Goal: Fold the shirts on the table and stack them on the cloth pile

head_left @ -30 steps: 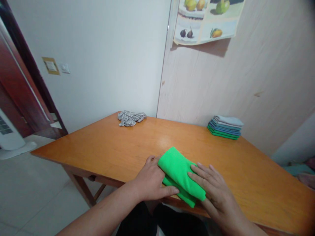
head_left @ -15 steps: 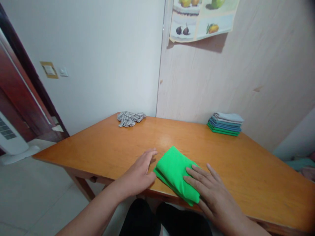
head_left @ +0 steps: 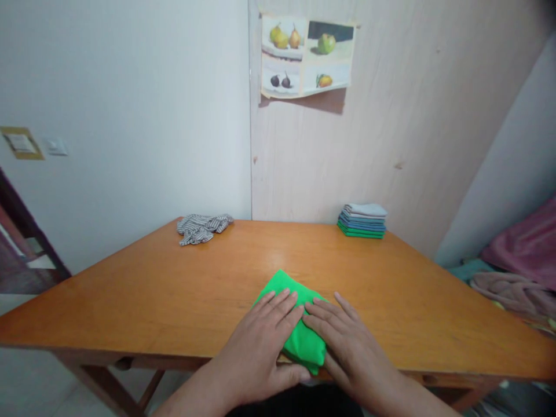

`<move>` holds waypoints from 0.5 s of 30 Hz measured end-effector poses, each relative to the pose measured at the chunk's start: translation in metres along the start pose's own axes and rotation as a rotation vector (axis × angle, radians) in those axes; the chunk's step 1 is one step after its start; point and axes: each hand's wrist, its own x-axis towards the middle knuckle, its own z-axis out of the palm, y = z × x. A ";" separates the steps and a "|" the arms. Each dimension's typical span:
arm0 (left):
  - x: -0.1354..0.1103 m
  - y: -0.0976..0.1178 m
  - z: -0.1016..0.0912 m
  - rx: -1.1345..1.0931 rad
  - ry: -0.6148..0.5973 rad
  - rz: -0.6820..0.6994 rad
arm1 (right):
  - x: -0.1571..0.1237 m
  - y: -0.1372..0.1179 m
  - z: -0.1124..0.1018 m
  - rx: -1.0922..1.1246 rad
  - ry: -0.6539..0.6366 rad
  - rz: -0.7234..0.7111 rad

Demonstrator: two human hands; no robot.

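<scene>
A folded bright green cloth [head_left: 306,343] lies at the front edge of the wooden table [head_left: 174,307], one corner pointing away from me. My left hand [head_left: 264,336] rests flat on its left part, fingers stretched out and the thumb near the table's edge. On the right side of the cloth lies my right hand [head_left: 343,333], its fingers extended over the fabric and the forefinger side close to my left fingertips. Both hands press from above and neither grips the cloth. Parts of the cloth are hidden under them.
At the back right of the table stands a neat stack of folded cloths [head_left: 362,221] in green, blue and grey. A crumpled striped cloth [head_left: 202,227] lies at the back left. Behind is a wall with a fruit poster [head_left: 306,58]. Bedding [head_left: 516,295] shows at the right.
My left hand has moved from beside the green cloth onto its top. My right hand stays on the cloth. The view has turned to the right and levelled.
</scene>
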 end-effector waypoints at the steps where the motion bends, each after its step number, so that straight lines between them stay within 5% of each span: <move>1: -0.002 -0.002 0.003 0.003 0.010 -0.016 | -0.001 0.001 0.002 0.011 0.029 0.010; 8: 0.002 -0.010 0.007 -0.047 0.066 -0.095 | -0.004 0.016 0.015 0.200 0.186 0.196; 15: 0.004 -0.013 0.007 -0.079 0.118 -0.132 | -0.007 0.036 0.029 0.348 0.177 0.398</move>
